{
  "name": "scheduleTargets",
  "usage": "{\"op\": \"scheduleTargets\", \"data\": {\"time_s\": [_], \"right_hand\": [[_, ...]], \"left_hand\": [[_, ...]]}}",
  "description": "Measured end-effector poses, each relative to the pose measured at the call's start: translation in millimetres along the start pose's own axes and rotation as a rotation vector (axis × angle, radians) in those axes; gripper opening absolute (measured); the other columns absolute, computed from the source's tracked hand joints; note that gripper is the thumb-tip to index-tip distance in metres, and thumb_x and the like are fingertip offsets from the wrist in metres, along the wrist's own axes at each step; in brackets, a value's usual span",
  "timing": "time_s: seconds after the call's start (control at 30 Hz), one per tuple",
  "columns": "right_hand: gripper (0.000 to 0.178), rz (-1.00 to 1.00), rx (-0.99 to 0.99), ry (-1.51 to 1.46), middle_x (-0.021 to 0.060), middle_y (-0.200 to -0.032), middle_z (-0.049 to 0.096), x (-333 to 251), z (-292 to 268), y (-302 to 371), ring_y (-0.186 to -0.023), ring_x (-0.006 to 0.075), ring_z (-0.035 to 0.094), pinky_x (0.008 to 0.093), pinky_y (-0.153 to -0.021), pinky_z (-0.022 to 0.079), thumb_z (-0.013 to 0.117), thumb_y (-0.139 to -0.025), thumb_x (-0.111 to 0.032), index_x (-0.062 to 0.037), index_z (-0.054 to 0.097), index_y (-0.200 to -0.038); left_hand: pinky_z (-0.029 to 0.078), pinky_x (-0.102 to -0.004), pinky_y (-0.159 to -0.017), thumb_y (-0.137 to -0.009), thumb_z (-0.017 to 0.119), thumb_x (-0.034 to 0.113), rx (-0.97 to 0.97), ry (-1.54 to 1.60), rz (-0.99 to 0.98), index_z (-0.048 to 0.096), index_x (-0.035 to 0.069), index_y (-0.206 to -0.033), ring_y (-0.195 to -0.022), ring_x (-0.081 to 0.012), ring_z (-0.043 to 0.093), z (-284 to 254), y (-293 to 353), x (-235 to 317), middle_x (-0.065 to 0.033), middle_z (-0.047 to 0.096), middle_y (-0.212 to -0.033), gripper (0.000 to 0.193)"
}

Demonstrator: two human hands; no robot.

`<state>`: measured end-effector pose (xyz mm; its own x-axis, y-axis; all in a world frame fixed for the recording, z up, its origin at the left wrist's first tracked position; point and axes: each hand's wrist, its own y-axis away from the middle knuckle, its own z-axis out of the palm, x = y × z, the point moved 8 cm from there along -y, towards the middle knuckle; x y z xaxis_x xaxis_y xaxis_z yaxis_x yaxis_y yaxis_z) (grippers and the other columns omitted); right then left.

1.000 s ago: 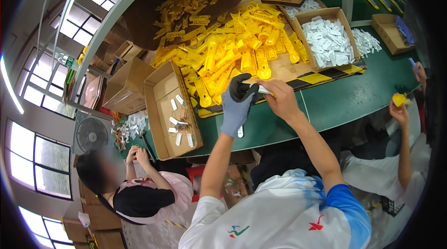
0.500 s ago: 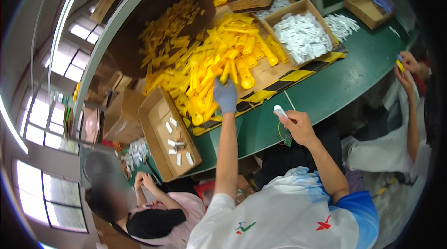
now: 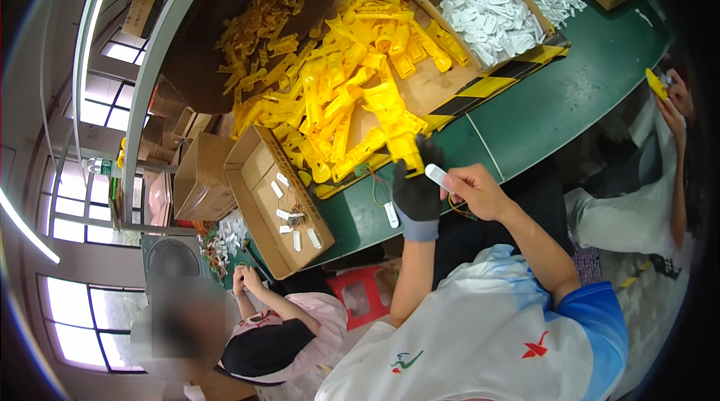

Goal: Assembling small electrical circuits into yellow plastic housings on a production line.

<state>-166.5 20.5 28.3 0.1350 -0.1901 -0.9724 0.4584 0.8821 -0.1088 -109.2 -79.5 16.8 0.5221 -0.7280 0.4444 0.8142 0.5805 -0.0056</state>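
Observation:
My left hand [image 3: 417, 190], in a dark grey glove, is closed on a yellow plastic shell [image 3: 405, 152] at the front edge of the pile. The shell points away from me, and the glove hides its near end. Just to the right, my bare right hand [image 3: 480, 193] pinches a small white plastic piece [image 3: 436, 174] with rounded ends. Thin wires [image 3: 459, 210] hang below that hand. Both hands are close together above the table's near edge. Beyond them spreads a large heap of yellow plastic shells [image 3: 330, 90].
A cardboard box [image 3: 251, 210] at left holds several white wired pieces. Another white wired piece [image 3: 391, 215] lies at the table edge. At the back right stands a box of white parts [image 3: 491, 22] behind yellow-black tape [image 3: 499, 82]. Co-workers sit left and right of me.
My left hand has come back from the heap toward my right hand, with a yellow shell in it. The right hand still holds the white piece. The view has shifted slightly.

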Motion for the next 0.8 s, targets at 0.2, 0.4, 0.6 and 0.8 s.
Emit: {"op": "scheduleTargets", "data": {"time_s": [0.2, 0.4, 0.6, 0.8], "right_hand": [[0.04, 0.159, 0.004, 0.023, -0.0021, -0.053, 0.048, 9.1, -19.9, 4.6, -0.049, 0.0046, 0.042, 0.0239, -0.048, 0.031, 0.057, -0.096, -0.027, -0.0013, 0.063, -0.066], [0.039, 0.224, 0.028, 0.005, -0.0018, -0.049, 0.048, 10.7, -14.5, 9.0, -0.045, 0.0053, 0.041, 0.0247, -0.045, 0.03, 0.058, -0.095, -0.024, -0.0014, 0.064, -0.063], [0.037, 0.096, 0.375, 0.469, 0.0113, -0.048, 0.055, -9.0, -37.0, 13.1, -0.042, 0.0209, 0.053, 0.0336, -0.046, 0.037, 0.062, -0.089, -0.026, 0.0013, 0.065, -0.064], [0.035, 0.046, 0.438, 0.773, 0.0196, -0.054, 0.055, -13.1, -47.5, 13.3, -0.051, 0.0384, 0.056, 0.0426, -0.05, 0.042, 0.063, -0.086, -0.026, 0.0004, 0.065, -0.064]], "left_hand": [[0.027, -0.0472, -0.116, -0.098, 0.046, 0.025, -0.016, -0.004, 0.004, 0.033, 0.002, -0.147, -0.139, -0.0331, 0.037, -3.7, 16.8, -25.2, -0.0153, 0.039, -0.15, 0.056], [0.028, -0.0452, -0.116, -0.101, 0.043, 0.024, -0.009, -0.25, 0.143, 0.029, 0.011, -0.15, -0.139, -0.0328, 0.036, -6.7, 9.1, -39.5, -0.0129, 0.035, -0.153, 0.052], [0.038, -0.0398, -0.109, -0.097, 0.05, 0.012, 0.032, -0.156, 0.094, 0.032, 0.009, -0.148, -0.131, -0.0258, 0.045, -28.8, 15.8, -58.1, -0.0125, 0.042, -0.147, 0.054], [0.036, -0.043, -0.111, -0.099, 0.05, 0.02, -0.037, 0.034, -0.083, 0.035, 0.005, -0.146, -0.133, -0.0275, 0.044, -24.4, 17.3, -75.3, -0.0133, 0.04, -0.15, 0.052]]}}
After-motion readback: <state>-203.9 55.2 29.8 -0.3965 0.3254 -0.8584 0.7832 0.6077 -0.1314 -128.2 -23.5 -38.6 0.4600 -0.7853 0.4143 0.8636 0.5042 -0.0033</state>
